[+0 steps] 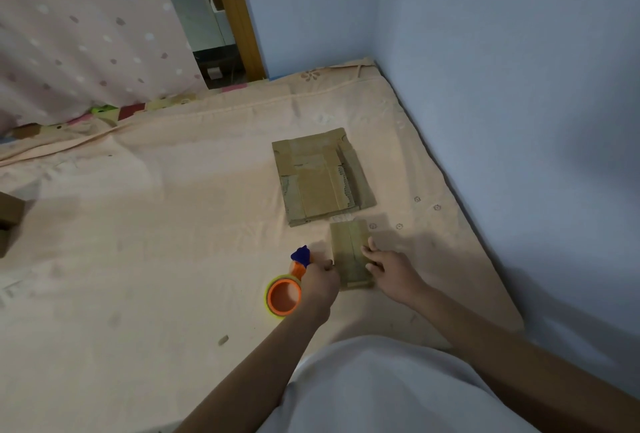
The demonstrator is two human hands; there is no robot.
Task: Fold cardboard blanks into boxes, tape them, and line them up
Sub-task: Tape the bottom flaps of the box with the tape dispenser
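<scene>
While both hands (353,268) grip 1 small box (350,252), 1 tape dispenser (285,290) & 1 blank stack (320,176) lie nearby.

Both hands (320,280) (388,268) on a small box (349,256) — tape dispenser (285,294) alongside

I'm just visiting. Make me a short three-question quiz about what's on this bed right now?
1. True or false: the tape dispenser lies to the right of the small box.
2. Which hand's fingers reach onto the top of the small box?
3. What lies just beyond the small box: A) scissors, B) stack of flat cardboard blanks, C) a pillow?

Key: 1 false; 2 the right hand, while the left hand is at its other side; 3 B.
</scene>
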